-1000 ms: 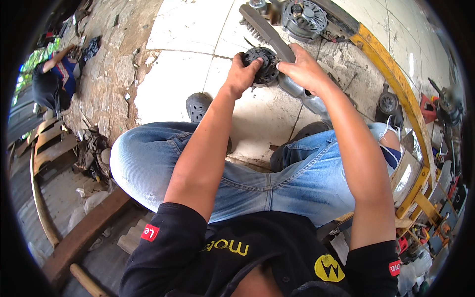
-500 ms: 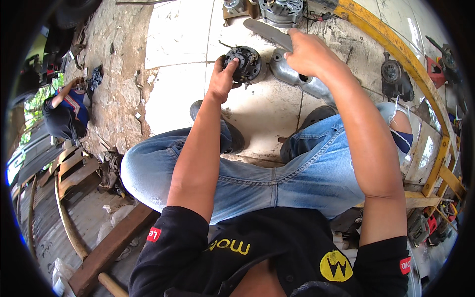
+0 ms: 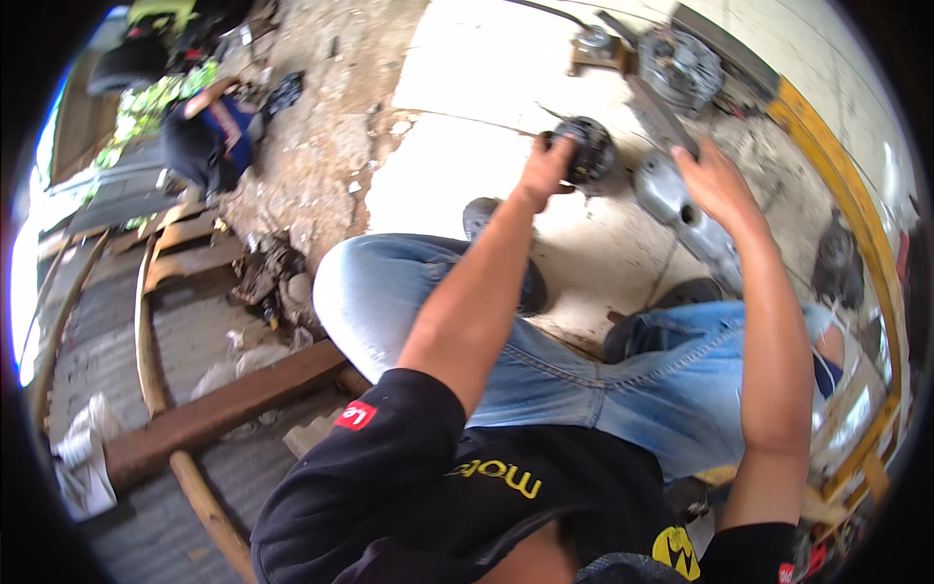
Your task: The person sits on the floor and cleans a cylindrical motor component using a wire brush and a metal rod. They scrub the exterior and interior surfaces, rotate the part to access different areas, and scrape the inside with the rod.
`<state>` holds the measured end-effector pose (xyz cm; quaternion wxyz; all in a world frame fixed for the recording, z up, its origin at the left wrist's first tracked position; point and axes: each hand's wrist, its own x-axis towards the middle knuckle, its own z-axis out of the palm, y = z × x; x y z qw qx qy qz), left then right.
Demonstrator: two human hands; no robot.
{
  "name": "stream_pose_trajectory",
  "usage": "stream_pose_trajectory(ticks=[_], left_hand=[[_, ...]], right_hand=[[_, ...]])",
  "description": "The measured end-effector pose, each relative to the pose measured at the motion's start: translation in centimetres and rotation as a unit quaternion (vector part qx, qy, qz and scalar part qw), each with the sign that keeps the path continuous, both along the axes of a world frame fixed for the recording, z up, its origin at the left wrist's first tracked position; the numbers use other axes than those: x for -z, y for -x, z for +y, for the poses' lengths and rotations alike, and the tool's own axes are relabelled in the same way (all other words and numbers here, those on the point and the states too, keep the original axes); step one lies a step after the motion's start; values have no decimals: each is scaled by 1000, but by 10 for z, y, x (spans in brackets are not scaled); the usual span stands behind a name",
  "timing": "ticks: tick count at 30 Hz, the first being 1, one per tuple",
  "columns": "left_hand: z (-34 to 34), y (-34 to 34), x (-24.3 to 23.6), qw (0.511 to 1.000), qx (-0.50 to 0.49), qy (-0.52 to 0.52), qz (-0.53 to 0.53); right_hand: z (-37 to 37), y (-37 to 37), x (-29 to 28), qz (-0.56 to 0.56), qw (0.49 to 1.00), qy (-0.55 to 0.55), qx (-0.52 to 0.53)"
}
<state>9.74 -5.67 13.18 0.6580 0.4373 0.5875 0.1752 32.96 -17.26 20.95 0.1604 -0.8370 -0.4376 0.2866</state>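
My left hand (image 3: pixel 547 173) grips a round, black, greasy motor part (image 3: pixel 592 148) with its thumb over the top face, just above the tiled floor. In my right hand (image 3: pixel 720 185) is a long, flat grey tool (image 3: pixel 662 115) with a rounded end, its exact kind unclear. The tool points away from me and to the left, apart from the round part. Below the right hand lies a silver metal cover (image 3: pixel 702 234) with a dark hole, partly behind my wrist.
Farther off stand a round finned metal housing (image 3: pixel 681 68) and a small metal part (image 3: pixel 595 44). A yellow frame (image 3: pixel 827 136) curves along the right, beside a dark part (image 3: pixel 837 258). Another person (image 3: pixel 209 141) crouches at far left. A brown beam (image 3: pixel 224 414) lies at lower left.
The view has swung left, so everything sits farther right in the picture. My right hand has drawn the tool right relative to the round part. The left hand keeps its grip.
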Motion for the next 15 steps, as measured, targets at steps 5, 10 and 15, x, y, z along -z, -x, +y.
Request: stream_pose_trajectory(ticks=[5, 10, 15], left_hand=[[-4, -4, -11, 993, 89, -54, 55], [-7, -12, 18, 973, 122, -135, 140], [-11, -19, 6, 966, 157, -115, 172]], right_hand=[[5, 13, -23, 56, 997, 50, 3], [1, 8, -17, 123, 989, 77, 23], [-15, -1, -8, 124, 987, 97, 42]])
